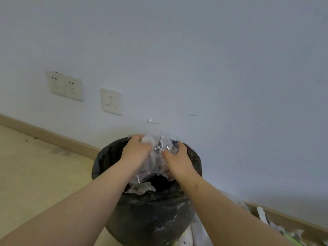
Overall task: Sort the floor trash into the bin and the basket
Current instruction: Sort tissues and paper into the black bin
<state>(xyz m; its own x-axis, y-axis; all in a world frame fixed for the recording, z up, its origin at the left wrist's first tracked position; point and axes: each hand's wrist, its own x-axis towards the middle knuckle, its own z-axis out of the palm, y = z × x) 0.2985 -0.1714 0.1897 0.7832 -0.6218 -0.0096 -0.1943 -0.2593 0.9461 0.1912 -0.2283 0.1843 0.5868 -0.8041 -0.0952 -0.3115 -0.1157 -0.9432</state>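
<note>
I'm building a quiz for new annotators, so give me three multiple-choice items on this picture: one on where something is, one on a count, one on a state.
1. Where is the clear plastic?
A. Flat on the floor.
B. Over the mouth of the bin.
C. On a shelf.

2. How many socket plates are on the wall?
A. One.
B. Three.
C. Five.

3. What are the left hand and the right hand doing?
A. Both grip the plastic.
B. Both hang empty.
C. Only the left holds it.

Answers:
1 B: the crumpled sheet is held above the black-lined opening.
2 B: two plates sit side by side and one sits apart.
3 A: each hand curls round the sheet.
</note>
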